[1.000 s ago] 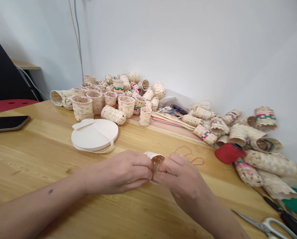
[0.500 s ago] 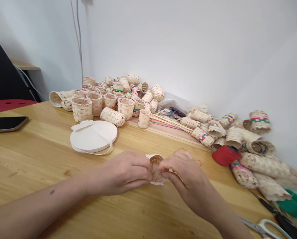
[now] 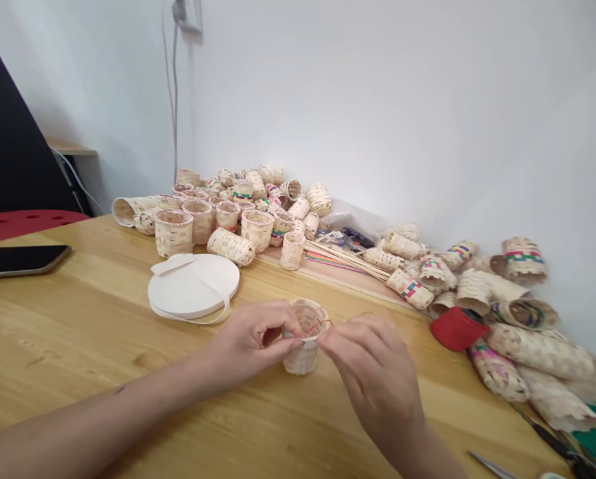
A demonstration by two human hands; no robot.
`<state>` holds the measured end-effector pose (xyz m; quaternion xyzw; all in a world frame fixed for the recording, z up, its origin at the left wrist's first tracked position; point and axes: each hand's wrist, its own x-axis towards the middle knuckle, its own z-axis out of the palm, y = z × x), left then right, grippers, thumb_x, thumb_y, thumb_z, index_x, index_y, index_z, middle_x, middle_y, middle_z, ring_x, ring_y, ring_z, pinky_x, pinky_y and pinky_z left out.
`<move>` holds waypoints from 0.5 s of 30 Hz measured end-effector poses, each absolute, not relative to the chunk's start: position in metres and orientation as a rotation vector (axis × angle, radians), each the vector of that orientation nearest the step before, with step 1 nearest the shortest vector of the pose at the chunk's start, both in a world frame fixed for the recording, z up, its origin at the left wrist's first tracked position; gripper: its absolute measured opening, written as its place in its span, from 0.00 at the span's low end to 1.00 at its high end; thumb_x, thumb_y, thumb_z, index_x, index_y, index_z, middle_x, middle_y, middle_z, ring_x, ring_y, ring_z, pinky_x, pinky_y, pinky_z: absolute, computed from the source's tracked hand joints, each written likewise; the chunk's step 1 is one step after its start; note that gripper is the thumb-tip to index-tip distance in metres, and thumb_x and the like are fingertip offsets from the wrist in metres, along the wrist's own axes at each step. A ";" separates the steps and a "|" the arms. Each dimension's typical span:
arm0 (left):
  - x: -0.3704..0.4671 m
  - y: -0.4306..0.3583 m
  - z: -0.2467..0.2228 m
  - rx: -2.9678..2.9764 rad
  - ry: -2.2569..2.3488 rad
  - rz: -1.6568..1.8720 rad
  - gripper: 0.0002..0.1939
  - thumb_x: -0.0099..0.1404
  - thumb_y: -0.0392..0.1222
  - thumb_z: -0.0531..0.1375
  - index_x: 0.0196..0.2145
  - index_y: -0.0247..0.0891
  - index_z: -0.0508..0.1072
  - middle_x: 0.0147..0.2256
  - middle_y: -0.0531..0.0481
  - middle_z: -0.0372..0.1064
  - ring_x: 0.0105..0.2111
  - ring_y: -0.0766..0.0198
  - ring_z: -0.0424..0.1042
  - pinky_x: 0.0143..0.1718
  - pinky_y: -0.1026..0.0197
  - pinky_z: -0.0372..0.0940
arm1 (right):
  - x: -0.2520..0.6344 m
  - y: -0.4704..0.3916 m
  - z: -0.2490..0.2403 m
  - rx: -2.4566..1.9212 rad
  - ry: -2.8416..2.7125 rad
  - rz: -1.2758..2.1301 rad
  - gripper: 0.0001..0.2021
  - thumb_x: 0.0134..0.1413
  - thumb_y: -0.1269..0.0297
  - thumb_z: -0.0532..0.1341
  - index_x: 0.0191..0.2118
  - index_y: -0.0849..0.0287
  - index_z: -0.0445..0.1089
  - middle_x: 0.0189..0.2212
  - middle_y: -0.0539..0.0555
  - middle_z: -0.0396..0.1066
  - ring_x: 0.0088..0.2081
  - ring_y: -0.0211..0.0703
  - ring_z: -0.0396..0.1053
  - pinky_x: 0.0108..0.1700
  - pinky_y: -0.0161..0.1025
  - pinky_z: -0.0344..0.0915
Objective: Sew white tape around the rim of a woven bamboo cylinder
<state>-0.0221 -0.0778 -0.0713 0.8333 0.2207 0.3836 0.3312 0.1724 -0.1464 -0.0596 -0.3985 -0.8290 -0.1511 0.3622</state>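
Observation:
A small woven basket stands upright in front of me, its mouth tilted slightly toward me. My left hand pinches its near left rim between thumb and fingers. Red thread loops inside the mouth and over the right rim, up to the fingertips of my right hand. That hand is closed in a pinch on the thread beside the rim; whether a needle is in it is hidden.
A white roll of flat strip lies to the left, a phone beyond it. Woven baskets crowd the back. More baskets, a red thread spool and scissors are at right; thin sticks lie between.
The basket has turned more upright, showing its outer side. My right hand has drawn out of its mouth to the right, and red thread now shows over the rim. The view has shifted slightly.

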 end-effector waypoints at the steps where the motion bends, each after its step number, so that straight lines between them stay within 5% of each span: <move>1: -0.021 -0.078 -0.072 2.132 0.594 1.005 0.06 0.62 0.36 0.58 0.27 0.34 0.72 0.27 0.51 0.69 0.26 0.68 0.65 0.27 0.67 0.59 | 0.171 -0.146 -0.062 -0.998 -2.162 -0.402 0.08 0.62 0.71 0.54 0.41 0.56 0.70 0.35 0.52 0.74 0.39 0.42 0.65 0.43 0.42 0.58; 6: -0.014 -0.084 -0.075 1.999 0.582 0.996 0.06 0.59 0.37 0.58 0.26 0.34 0.72 0.25 0.52 0.68 0.23 0.69 0.62 0.26 0.67 0.57 | 0.163 -0.147 -0.067 -0.961 -2.193 -0.489 0.09 0.63 0.69 0.54 0.38 0.56 0.71 0.31 0.51 0.74 0.36 0.40 0.66 0.40 0.40 0.60; 9: -0.012 -0.090 -0.074 2.005 0.586 0.974 0.07 0.59 0.38 0.57 0.25 0.34 0.72 0.23 0.53 0.66 0.22 0.69 0.61 0.24 0.67 0.57 | 0.156 -0.151 -0.066 -0.945 -2.108 -0.538 0.09 0.63 0.70 0.54 0.35 0.55 0.71 0.32 0.50 0.75 0.40 0.40 0.67 0.46 0.41 0.61; 12: -0.013 -0.087 -0.074 2.024 0.737 1.061 0.08 0.60 0.39 0.56 0.25 0.35 0.71 0.22 0.54 0.65 0.22 0.69 0.61 0.24 0.67 0.55 | 0.145 -0.160 -0.077 -0.907 -2.128 -0.415 0.11 0.63 0.70 0.52 0.35 0.53 0.70 0.33 0.47 0.75 0.42 0.37 0.69 0.56 0.41 0.57; 15: -0.019 -0.073 -0.075 1.998 0.959 1.181 0.09 0.60 0.41 0.56 0.26 0.35 0.71 0.22 0.54 0.65 0.22 0.69 0.59 0.22 0.68 0.53 | 0.140 -0.166 -0.102 -0.932 -2.345 -0.207 0.12 0.64 0.65 0.49 0.41 0.45 0.70 0.35 0.42 0.75 0.40 0.35 0.71 0.53 0.38 0.63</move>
